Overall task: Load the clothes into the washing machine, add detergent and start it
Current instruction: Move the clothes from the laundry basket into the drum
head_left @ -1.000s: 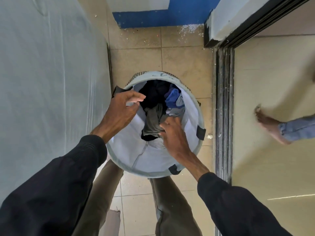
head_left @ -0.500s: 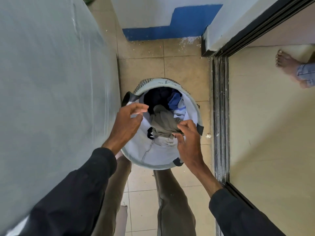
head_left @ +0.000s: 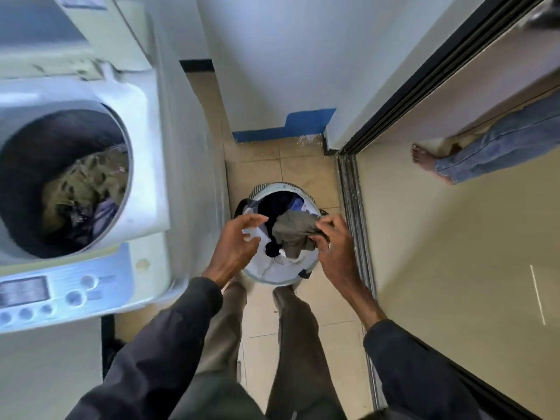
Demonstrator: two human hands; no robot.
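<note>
I am lifting the grey garment (head_left: 294, 228), which is hanging just over the basket (head_left: 272, 272) on the floor in front of my feet. My right hand (head_left: 333, 250) is gripping it at its upper edge, fingers curled round the cloth. My left hand (head_left: 238, 244) is hovering just beside it, fingers spread and loosely bent, holding nothing. I am judging that the left should be gathering the dangling end from below, so nothing trails. A dark piece may be clinging under it, though the blur is hiding that. I am planning to swing left and up over the washer (head_left: 148, 140) rim, then release above the clothes (head_left: 85, 183) already lying in the open drum.
</note>
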